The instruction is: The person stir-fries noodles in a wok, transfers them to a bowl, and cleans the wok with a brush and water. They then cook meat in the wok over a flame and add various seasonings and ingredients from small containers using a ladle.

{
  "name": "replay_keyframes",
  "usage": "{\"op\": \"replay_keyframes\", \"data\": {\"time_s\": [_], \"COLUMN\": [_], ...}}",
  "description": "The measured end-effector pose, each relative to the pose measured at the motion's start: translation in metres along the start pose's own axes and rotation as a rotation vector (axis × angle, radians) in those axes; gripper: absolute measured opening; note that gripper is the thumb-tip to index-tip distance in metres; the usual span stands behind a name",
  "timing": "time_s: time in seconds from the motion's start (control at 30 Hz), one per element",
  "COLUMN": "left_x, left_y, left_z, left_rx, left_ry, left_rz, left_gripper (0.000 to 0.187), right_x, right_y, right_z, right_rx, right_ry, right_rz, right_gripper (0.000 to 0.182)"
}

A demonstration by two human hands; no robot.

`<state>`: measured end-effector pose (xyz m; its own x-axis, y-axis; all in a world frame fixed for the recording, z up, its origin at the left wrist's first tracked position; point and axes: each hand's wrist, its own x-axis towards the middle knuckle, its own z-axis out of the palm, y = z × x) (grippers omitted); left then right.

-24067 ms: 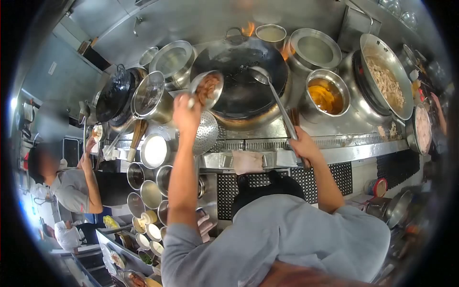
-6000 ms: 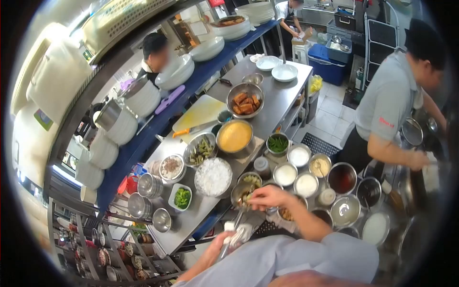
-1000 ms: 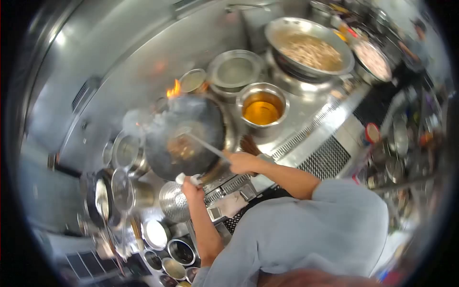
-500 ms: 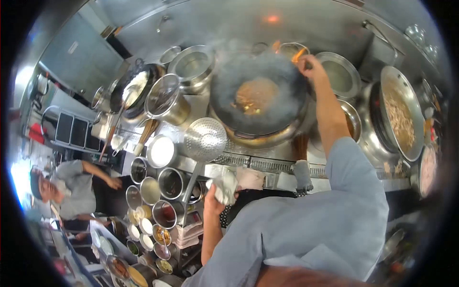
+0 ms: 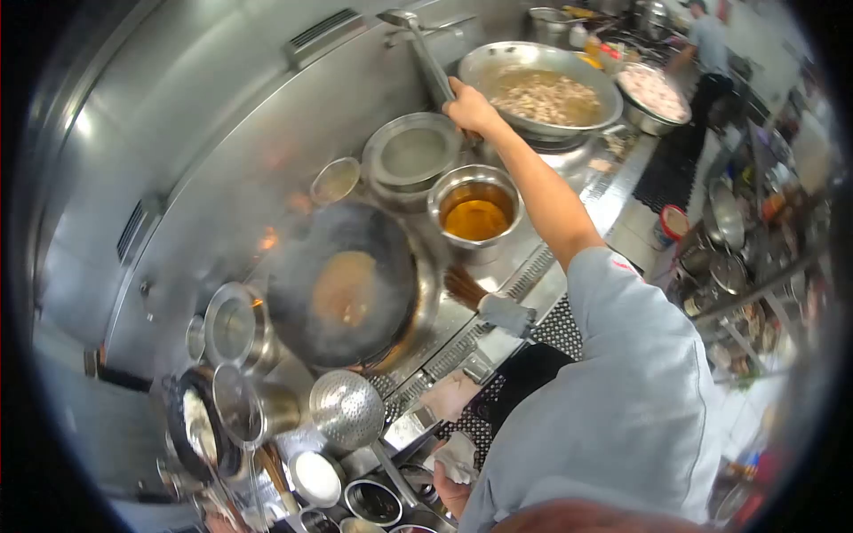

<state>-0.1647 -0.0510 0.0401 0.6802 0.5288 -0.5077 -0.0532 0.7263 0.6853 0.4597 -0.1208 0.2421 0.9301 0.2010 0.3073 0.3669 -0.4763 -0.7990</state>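
Observation:
My right hand point(image 5: 471, 108) is stretched out toward the back wall. Its fingers are closed round the lower end of a long grey metal tube point(image 5: 428, 58), bent at its far end like a tap spout. Low in the view, my left hand point(image 5: 450, 490) grips a crumpled white cloth point(image 5: 458, 456) close to my body. Between the two hands a large black wok point(image 5: 293, 306) sits on its burner, steaming. Brown food with liquid point(image 5: 345, 289) lies in the middle of it. A pot of amber liquid point(image 5: 477, 213) stands below my right forearm.
A wide pan of cooked pieces point(image 5: 546, 93) stands beyond my right hand. A perforated strainer point(image 5: 346, 409) and a bamboo brush point(image 5: 464, 289) lie along the front. Several metal pots crowd the lower left. Another person point(image 5: 708, 44) stands far off at the upper right.
My view has swung to the right. My right hand has left the wok's rim, reached right and taken hold of the metal tube. My left hand still holds the cloth. Less smoke hangs over the wok.

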Motion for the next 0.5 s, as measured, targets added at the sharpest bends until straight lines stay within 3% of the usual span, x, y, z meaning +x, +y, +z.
{"op": "replay_keyframes", "data": {"time_s": [0.17,0.23,0.3,0.4,0.5], "left_x": [0.002,-0.004,-0.018,-0.017,-0.028], "left_y": [-0.026,-0.046,-0.039,-0.059,-0.062], "left_z": [0.006,0.004,0.046,0.067,0.14], "left_rx": [0.064,0.064,0.031,0.141,0.141], "left_ry": [-0.1,0.047,0.051,-0.019,0.062], "left_rz": [-0.103,-0.067,-0.103,-0.079,-0.035], "left_gripper": [0.062,0.061,0.058,0.051,0.045], "right_x": [0.041,0.039,0.036,0.0,-0.021], "right_y": [0.059,0.063,0.069,0.072,0.073], "right_z": [-0.08,-0.09,-0.087,-0.068,-0.07], "right_rx": [0.073,0.158,0.217,0.232,0.372], "right_ry": [0.101,0.09,0.056,-0.178,-0.321], "right_rz": [0.109,0.14,0.19,0.149,0.14], "right_gripper": [0.05,0.044,0.044,0.067,0.068]}}
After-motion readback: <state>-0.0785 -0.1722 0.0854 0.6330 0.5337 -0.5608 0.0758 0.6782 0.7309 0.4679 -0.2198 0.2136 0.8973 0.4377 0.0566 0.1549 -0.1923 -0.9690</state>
